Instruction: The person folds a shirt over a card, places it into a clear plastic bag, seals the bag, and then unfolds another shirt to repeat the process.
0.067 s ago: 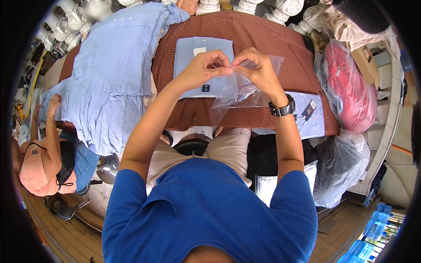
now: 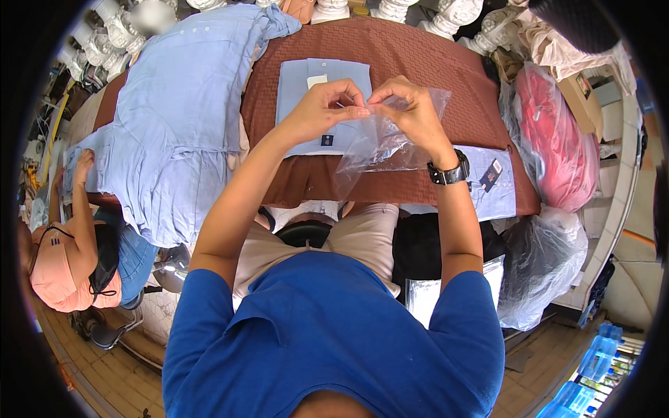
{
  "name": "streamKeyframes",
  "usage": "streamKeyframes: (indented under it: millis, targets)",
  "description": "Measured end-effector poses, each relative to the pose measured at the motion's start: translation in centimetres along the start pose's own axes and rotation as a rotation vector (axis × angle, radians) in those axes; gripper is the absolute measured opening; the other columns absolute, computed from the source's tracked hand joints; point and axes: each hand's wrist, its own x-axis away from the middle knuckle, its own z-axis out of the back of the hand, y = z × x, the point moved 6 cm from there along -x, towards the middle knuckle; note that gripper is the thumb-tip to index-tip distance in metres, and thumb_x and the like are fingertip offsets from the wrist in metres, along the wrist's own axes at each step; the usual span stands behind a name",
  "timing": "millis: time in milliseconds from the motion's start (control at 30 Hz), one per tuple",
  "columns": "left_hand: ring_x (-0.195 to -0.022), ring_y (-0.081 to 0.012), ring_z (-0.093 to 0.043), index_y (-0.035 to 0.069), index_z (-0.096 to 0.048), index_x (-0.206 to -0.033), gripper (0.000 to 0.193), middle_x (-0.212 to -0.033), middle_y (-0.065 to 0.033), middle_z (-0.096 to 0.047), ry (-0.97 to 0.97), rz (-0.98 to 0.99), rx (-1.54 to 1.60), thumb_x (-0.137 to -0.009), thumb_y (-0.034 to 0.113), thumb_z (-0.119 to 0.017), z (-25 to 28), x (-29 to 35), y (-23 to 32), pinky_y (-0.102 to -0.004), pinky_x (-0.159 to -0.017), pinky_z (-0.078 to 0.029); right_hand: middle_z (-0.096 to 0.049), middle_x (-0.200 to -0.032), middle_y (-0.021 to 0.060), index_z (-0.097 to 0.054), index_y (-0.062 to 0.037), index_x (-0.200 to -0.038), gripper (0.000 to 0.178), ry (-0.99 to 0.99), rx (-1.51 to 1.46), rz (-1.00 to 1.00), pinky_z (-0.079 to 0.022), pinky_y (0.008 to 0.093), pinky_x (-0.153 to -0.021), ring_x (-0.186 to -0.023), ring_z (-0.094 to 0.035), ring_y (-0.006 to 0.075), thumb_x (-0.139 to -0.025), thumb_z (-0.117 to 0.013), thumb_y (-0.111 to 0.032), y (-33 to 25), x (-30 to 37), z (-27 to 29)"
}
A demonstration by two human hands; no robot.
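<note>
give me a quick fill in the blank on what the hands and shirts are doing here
1. Both the left hand and the right hand pinch the top edge of a clear ____ bag.
2. The folded shirt under the hands is light ____.
3. It lies on a ____ table cover.
4. The wristwatch sits on the ____ wrist.

Missing words: plastic; blue; brown; right

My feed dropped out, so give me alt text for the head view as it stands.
Both hands, left hand and right hand, pinch the top edge of a clear plastic bag held above a folded light-blue shirt on a brown table. A large blue garment lies spread at left, where another person sits.
</note>
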Motion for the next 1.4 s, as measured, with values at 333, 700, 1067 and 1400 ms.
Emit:
streamKeyframes:
  millis: [333,700,1067,1400]
  targets:
    - [-0.087,-0.0107,-0.060,0.005,-0.050,-0.096,0.013,-0.094,-0.0040,-0.062,0.266,-0.099,0.019,-0.097,0.011,-0.061,1.6,1.3,-1.3,-0.0255,-0.078,-0.050,-0.066,-0.083,0.0045,-0.072,-0.0026,-0.091,0.009,-0.075,-0.074,-0.160,-0.046,0.0303,-0.074,-0.079,-0.059,0.0151,-0.085,-0.073,-0.009,2.0,0.6,0.4]
    - [-0.114,-0.0211,-0.059,-0.002,-0.044,-0.137,0.049,-0.121,-0.0112,-0.058,0.326,0.378,0.673,-0.101,0.030,-0.055,2.5,2.8,-7.0,-0.0336,-0.097,-0.048,-0.067,-0.081,0.0026,-0.066,-0.0014,-0.101,0.016,0.047,-0.172,-0.284,-0.047,0.0255,-0.061,-0.066,-0.056,0.0078,-0.094,-0.067,-0.016,2.4,0.4,0.1]
    - [-0.109,-0.0186,-0.062,-0.003,-0.040,-0.144,0.051,-0.122,-0.0112,-0.061,-0.248,0.353,1.253,-0.103,0.025,-0.048,-2.8,4.6,-4.9,-0.0315,-0.092,-0.053,-0.068,-0.083,0.0004,-0.069,-0.0017,-0.099,0.016,0.043,-0.092,-0.183,-0.045,0.0236,-0.063,-0.070,-0.055,0.0057,-0.095,-0.066,-0.017,2.4,0.3,0.1]
    - [-0.100,-0.0160,-0.058,0.003,-0.056,-0.123,0.034,-0.115,-0.0077,-0.059,-0.069,0.352,1.219,-0.094,0.020,-0.065,-4.7,5.0,-4.5,-0.0295,-0.085,-0.050,-0.068,-0.080,0.0023,-0.070,-0.0024,-0.097,0.016,0.043,-0.083,-0.194,-0.045,0.0250,-0.059,-0.065,-0.057,0.0079,-0.094,-0.067,-0.018,2.7,0.5,-0.2]
